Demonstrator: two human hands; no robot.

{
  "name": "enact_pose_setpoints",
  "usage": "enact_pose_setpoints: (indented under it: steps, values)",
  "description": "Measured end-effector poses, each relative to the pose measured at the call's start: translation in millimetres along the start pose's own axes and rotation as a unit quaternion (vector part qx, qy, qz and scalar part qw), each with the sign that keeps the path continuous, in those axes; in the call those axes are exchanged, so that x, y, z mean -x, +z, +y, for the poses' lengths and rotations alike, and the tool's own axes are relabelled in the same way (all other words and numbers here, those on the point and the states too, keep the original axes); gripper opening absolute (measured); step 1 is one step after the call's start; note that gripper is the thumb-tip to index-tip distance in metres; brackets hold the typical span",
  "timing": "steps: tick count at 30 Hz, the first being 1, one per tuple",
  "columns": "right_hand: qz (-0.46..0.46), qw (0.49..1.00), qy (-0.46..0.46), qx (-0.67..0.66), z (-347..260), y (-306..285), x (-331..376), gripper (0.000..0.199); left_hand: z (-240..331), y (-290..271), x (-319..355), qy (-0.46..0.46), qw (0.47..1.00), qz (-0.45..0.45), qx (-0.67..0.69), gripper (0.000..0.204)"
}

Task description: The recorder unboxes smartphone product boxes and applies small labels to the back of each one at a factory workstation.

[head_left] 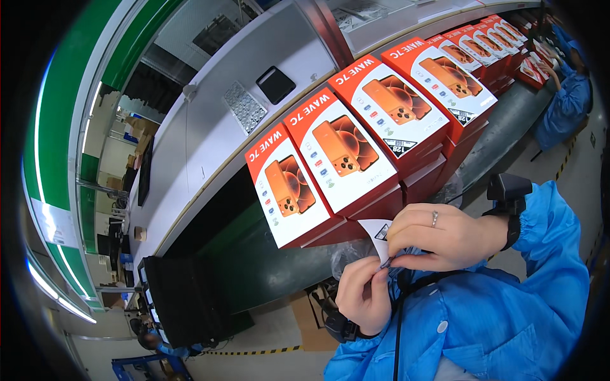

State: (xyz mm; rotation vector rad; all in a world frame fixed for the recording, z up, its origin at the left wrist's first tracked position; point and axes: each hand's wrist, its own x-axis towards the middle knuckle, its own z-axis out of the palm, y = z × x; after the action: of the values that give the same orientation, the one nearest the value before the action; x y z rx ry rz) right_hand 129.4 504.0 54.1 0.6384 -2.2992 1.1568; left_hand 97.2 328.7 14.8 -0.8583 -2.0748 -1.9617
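Observation:
My left hand (pixel 363 297) and my right hand (pixel 445 238) meet in front of the phone boxes. Between them is a small curled white sticker sheet (pixel 375 232) with a black triangular print on it. Thumb and fingers of both hands pinch its lower part; the exact spot of the grip is partly hidden. Just beyond stand stacked red-and-white phone boxes, the nearest being one box (pixel 289 190) at the left end and another box (pixel 343 155) beside it. The box (pixel 387 101) further right carries a black-and-white triangular label (pixel 401 147) on its corner, as does its neighbour (pixel 441 79).
The boxes stand on a dark green bench (pixel 267 279). Behind them runs a white counter (pixel 210 127) with a black tray (pixel 276 85) and a clear blister sheet (pixel 244 106). More phone boxes (pixel 489 41) line the far right, near a blue-sleeved person (pixel 565 105). A black case (pixel 184 292) sits at the left.

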Motion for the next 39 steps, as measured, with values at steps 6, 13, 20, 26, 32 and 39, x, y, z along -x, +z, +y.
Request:
enact_pose_setpoints:
  steps: [6,13,20,26,32,39]
  values:
    - [-0.008,1.0,0.001,-0.001,3,5,-6,0.021,-3,-5,-4,-0.002,1.0,0.006,-0.017,0.009]
    - [-0.042,0.987,0.104,-0.113,4,1,-18,0.014,-8,-11,-7,0.053,0.996,-0.037,-0.057,0.023]
    - [-0.131,0.981,0.114,-0.089,2,-7,-43,0.015,-14,-14,-7,0.061,0.969,-0.01,-0.241,0.03]
    - [-0.247,0.943,0.219,-0.04,14,-39,-115,0.019,-33,-32,1,-0.022,0.987,0.091,-0.132,0.018]
    - [-0.319,0.91,0.262,-0.05,50,-28,-130,0.015,-44,-43,2,-0.02,0.988,0.06,-0.139,0.021]
    - [-0.335,0.889,0.307,-0.06,53,-29,-130,0.016,-45,-41,-3,0.005,0.994,0.055,-0.098,0.022]
